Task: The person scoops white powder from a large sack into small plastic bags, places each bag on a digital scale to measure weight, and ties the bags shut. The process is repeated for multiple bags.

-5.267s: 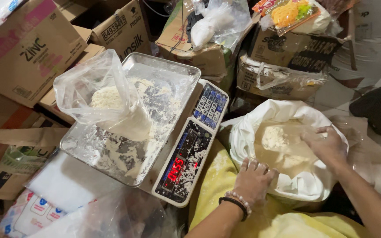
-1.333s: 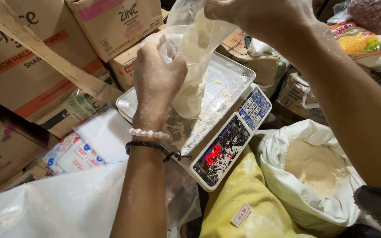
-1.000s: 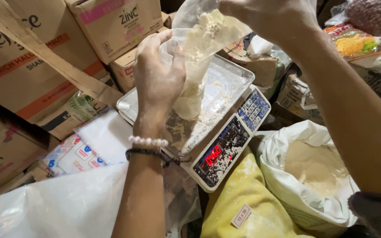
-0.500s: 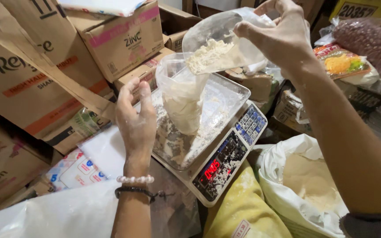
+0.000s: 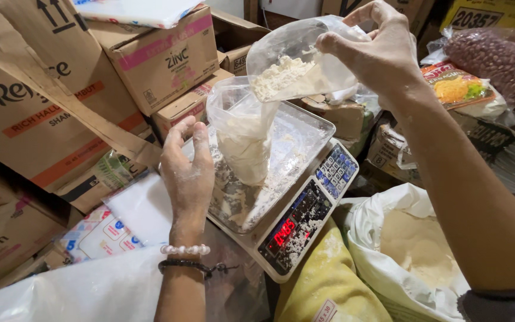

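Flour, pale and clumped, in a clear scoop bag (image 5: 296, 65) pinched by the right hand (image 5: 377, 50) at upper centre, tilted over an open plastic bag (image 5: 242, 134) standing on the metal pan of a digital scale (image 5: 296, 217). Left hand (image 5: 189, 173), fingers loosely spread and dusted white, holding nothing, seemingly just clear of that bag. White sack (image 5: 415, 250) of flour lower right; cardboard boxes (image 5: 162, 56) upper left.

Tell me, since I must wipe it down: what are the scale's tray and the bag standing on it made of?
The tray looks like bare, brushed metal: grey sheen with dull reflections under the powder. The bag seems to be thin clear plastic film: see-through, glossy and crinkled.
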